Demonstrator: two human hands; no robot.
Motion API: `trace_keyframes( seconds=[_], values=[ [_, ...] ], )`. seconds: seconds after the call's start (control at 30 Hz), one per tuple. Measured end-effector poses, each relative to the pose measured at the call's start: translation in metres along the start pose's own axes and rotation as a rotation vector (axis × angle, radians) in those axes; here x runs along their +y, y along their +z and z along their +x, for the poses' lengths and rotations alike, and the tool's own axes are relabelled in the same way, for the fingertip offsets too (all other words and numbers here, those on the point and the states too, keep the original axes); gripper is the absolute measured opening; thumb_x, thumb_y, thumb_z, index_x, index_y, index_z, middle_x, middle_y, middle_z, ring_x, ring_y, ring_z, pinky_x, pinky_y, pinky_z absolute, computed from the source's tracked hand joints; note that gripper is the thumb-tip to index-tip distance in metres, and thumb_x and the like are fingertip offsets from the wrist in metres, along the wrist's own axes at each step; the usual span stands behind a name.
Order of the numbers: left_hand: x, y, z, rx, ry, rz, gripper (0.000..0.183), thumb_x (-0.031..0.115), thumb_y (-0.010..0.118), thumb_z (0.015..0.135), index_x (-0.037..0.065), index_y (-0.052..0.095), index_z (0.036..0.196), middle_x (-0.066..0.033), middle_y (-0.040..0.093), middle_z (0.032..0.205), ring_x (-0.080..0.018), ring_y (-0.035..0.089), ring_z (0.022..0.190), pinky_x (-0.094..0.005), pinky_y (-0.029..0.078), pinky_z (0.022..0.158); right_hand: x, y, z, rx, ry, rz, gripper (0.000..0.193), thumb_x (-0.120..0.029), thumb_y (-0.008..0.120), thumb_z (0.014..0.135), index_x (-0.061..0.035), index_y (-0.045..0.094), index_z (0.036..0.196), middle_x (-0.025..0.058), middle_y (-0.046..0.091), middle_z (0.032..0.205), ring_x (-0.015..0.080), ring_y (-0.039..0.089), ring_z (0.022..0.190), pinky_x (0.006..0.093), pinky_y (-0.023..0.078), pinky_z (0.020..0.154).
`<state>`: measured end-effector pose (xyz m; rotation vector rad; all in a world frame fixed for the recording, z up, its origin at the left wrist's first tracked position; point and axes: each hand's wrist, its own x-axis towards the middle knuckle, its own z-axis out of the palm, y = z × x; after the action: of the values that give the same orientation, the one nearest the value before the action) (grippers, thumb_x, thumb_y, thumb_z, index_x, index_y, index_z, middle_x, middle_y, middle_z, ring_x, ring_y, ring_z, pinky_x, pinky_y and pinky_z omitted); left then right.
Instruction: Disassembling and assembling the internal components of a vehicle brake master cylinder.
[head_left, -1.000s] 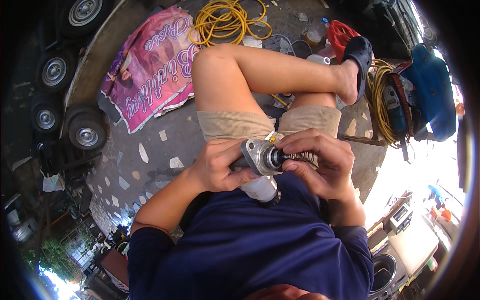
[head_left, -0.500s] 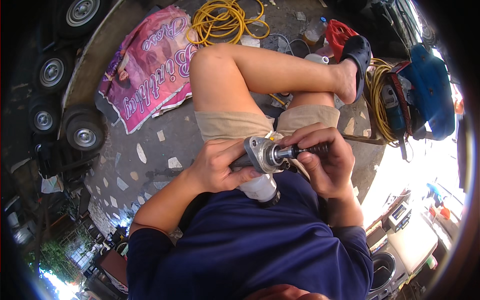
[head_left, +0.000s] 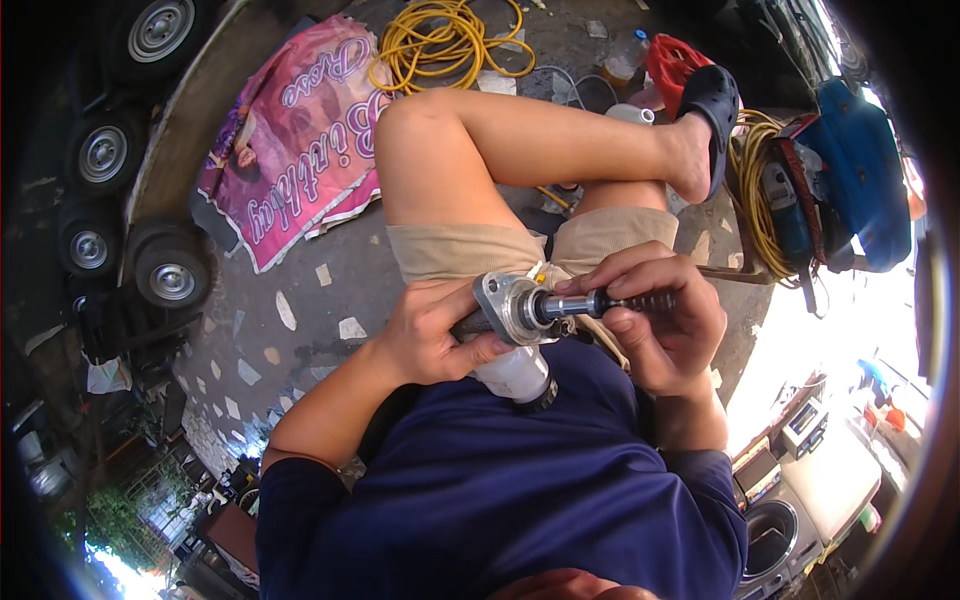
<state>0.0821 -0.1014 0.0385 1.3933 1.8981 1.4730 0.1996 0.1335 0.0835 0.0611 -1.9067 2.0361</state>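
Observation:
My left hand [head_left: 432,332] is wrapped round the body of a brake master cylinder [head_left: 508,308], a grey metal casting with an oval flange and a round bore facing right. A whitish fluid reservoir [head_left: 510,374] with a black cap hangs from its near side. Between thumb and fingers, my right hand [head_left: 672,318] grips a piston [head_left: 572,305], a shiny metal rod with black seals and a dark coil spring at its right end. The piston's left end is at the bore mouth, in line with it. How deep it sits inside is hidden.
My bare legs are crossed beyond the hands. A pink printed banner [head_left: 300,140] and a coiled yellow hose [head_left: 440,45] lie on the floor. Several wheels [head_left: 172,276] line the left side. A blue object [head_left: 855,175] stands at right, a washing machine [head_left: 770,535] at lower right.
My right hand has drawn slightly right with the piston, so more of the metal rod shows outside the bore. My left hand still holds the cylinder, nearly in place.

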Motion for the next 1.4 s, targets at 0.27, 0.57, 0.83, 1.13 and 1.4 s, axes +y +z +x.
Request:
trace_keyframes(
  seconds=[0.27, 0.57, 0.83, 1.13, 1.4],
  values=[
    [0.000, -0.001, -0.001, -0.012, 0.012, 0.018, 0.050, 0.027, 0.080, 0.087, -0.007, 0.068, 0.123, -0.0195, 0.074, 0.102, -0.0353, 0.074, 0.090, -0.0393, 0.057, 0.079, 0.003, 0.001, 0.003, -0.070, -0.082, -0.136, 0.022, 0.004, 0.078, 0.085, 0.0027, 0.064, 0.102, 0.0180, 0.075, 0.098, 0.0263, 0.075, 0.093, 0.0334, 0.060, 0.081],
    [-0.002, 0.001, -0.003, 0.017, 0.041, 0.023, 0.050, 0.028, 0.080, 0.087, -0.007, 0.068, 0.121, -0.0183, 0.074, 0.096, -0.0341, 0.075, 0.083, -0.0385, 0.058, 0.073, 0.000, -0.005, 0.016, -0.172, -0.138, -0.229, 0.020, -0.003, 0.081, 0.085, 0.0038, 0.067, 0.097, 0.0194, 0.075, 0.094, 0.0278, 0.076, 0.089, 0.0350, 0.061, 0.078],
    [-0.002, 0.001, -0.001, 0.028, 0.076, 0.041, 0.047, 0.028, 0.078, 0.089, -0.007, 0.069, 0.119, -0.0186, 0.074, 0.095, -0.0338, 0.074, 0.082, -0.0384, 0.058, 0.073, 0.006, -0.002, 0.010, -0.135, -0.090, -0.148, 0.022, -0.009, 0.080, 0.090, 0.0047, 0.065, 0.098, 0.0217, 0.074, 0.094, 0.0290, 0.076, 0.088, 0.0368, 0.062, 0.079],
    [0.001, 0.002, 0.000, 0.022, 0.040, 0.049, 0.046, 0.027, 0.078, 0.089, -0.007, 0.069, 0.119, -0.0189, 0.075, 0.097, -0.0346, 0.075, 0.084, -0.0385, 0.058, 0.074, 0.005, -0.005, 0.014, -0.126, -0.128, -0.184, 0.020, 0.003, 0.080, 0.083, 0.0040, 0.070, 0.100, 0.0170, 0.076, 0.094, 0.0268, 0.076, 0.088, 0.0329, 0.059, 0.080],
    [0.001, 0.004, -0.003, 0.032, 0.065, 0.104, 0.047, 0.031, 0.078, 0.088, -0.008, 0.070, 0.114, -0.0196, 0.075, 0.096, -0.0348, 0.076, 0.083, -0.0390, 0.059, 0.074, 0.002, -0.007, 0.015, -0.182, -0.102, -0.195, 0.020, -0.004, 0.084, 0.082, 0.0032, 0.069, 0.094, 0.0193, 0.077, 0.093, 0.0276, 0.077, 0.089, 0.0352, 0.061, 0.081]
  ],
)
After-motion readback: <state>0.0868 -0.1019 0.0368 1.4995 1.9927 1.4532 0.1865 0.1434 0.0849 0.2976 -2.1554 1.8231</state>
